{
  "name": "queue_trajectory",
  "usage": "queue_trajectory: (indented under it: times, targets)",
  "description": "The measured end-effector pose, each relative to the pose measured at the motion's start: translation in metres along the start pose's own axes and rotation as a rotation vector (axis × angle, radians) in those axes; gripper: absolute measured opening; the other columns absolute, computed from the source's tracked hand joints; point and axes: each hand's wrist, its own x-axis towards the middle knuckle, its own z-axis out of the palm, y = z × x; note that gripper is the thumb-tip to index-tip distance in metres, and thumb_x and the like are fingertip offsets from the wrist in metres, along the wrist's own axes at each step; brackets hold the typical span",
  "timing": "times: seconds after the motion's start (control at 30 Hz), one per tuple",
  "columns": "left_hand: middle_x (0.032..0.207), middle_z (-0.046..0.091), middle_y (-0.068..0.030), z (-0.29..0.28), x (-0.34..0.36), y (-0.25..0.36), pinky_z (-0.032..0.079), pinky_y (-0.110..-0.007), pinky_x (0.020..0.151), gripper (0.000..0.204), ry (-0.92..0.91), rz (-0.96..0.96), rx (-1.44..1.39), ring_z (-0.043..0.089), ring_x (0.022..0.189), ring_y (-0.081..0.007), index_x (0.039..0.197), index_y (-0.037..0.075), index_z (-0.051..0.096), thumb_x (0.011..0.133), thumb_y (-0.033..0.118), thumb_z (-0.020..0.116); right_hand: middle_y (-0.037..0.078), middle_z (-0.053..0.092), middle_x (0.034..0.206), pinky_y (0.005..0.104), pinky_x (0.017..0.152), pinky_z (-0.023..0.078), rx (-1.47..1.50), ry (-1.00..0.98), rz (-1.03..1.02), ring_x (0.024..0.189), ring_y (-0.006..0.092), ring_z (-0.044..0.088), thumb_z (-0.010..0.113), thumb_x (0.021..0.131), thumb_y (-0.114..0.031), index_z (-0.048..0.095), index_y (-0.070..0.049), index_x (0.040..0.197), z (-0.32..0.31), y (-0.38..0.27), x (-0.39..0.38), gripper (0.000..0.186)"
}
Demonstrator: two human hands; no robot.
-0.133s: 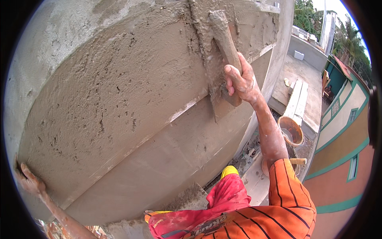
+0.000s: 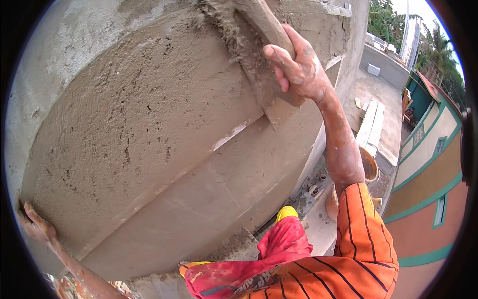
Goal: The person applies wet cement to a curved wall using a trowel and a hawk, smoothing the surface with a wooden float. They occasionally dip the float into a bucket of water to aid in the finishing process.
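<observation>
My right hand [image 2: 301, 67] is closed around the handle of a mortar-caked plastering float [image 2: 265, 24]. Its flat blade lies against wet grey-brown plaster [image 2: 114, 114] high on the wall, and a ridge of loose mortar [image 2: 221, 25] bunches along its left and upper side. The blade's lower corner reaches just past a straight step [image 2: 231, 137] in the plaster, below which the surface is smoother. Far off at the lower left, my left hand [image 2: 39, 226] rests on the wall near the plaster's edge, fingers apart and holding nothing.
A bucket [image 2: 369, 164] stands right of the wall, partly behind my right forearm, beside pale planks [image 2: 371, 124]. Below lies a board [image 2: 318, 224] with rubble along it. A painted building [image 2: 428, 194] rises on the right.
My right hand has pushed the float upward and slightly left along the wall, with mortar gathering at its edge. My left hand stays in place.
</observation>
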Motion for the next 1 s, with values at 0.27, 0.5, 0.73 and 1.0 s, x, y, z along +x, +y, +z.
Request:
queue_trajectory:
  times: [0.27,0.5,0.73,1.0]
  targets:
    - [0.127,0.058,-0.0144,0.006,0.006,0.017,0.040,-0.033,0.102,0.046,0.024,0.026,-0.008,0.054,0.118,-0.0237,0.131,-0.003,0.051,0.103,0.032,0.043,0.005,0.057,0.068,0.0293,0.046,0.046,0.065,-0.074,0.053,0.047,0.0127,0.054,0.058,0.093,-0.031,0.047,-0.004,0.128,0.005,0.041,-0.031,0.045]
    - [0.124,0.060,-0.0138,-0.008,0.008,0.004,0.040,-0.033,0.100,0.045,0.019,0.017,-0.051,0.055,0.113,-0.0235,0.128,-0.003,0.054,0.103,0.033,0.044,0.008,0.058,0.070,0.0315,0.048,0.046,0.001,-0.047,0.029,0.054,0.0144,0.056,0.058,0.094,-0.031,0.048,-0.004,0.125,0.011,0.021,-0.022,0.042]
    - [0.121,0.062,-0.0151,-0.002,0.002,0.001,0.044,-0.034,0.096,0.045,0.037,0.000,-0.025,0.058,0.110,-0.0246,0.126,-0.004,0.055,0.102,0.034,0.046,-0.002,0.051,0.062,0.0232,0.042,0.042,0.024,0.080,-0.021,0.045,0.0058,0.048,0.061,0.094,-0.036,0.048,0.000,0.127,0.034,-0.005,-0.015,0.051]
    - [0.120,0.061,-0.0141,-0.002,0.023,0.038,0.043,-0.036,0.098,0.039,-0.053,0.056,-0.006,0.057,0.112,-0.0250,0.125,0.000,0.058,0.102,0.029,0.048,0.000,0.051,0.065,0.0225,0.048,0.048,0.492,-0.070,-0.089,0.047,0.0067,0.052,0.058,0.095,-0.042,0.045,-0.004,0.125,0.014,0.045,-0.022,0.050]
